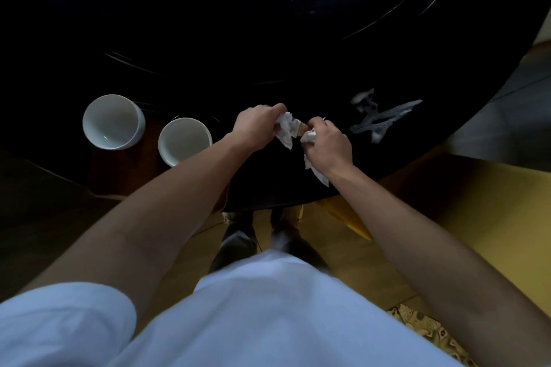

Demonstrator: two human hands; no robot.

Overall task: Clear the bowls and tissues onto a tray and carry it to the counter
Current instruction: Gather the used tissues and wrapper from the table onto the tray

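A big dark round worktop (268,24) fills the view, its near edge curving above a yellow floor (477,217). Left of the hands, two empty white bowls (111,122) (185,140) sit side by side on a brown tray (119,170) at the worktop's near rim. The left hand (256,125) clenches a crumpled white tissue (284,129); the right hand (329,144) grips another tissue (313,158), a small tan scrap between them. Right of the hands, a pale foamy smear (381,119) marks the worktop.
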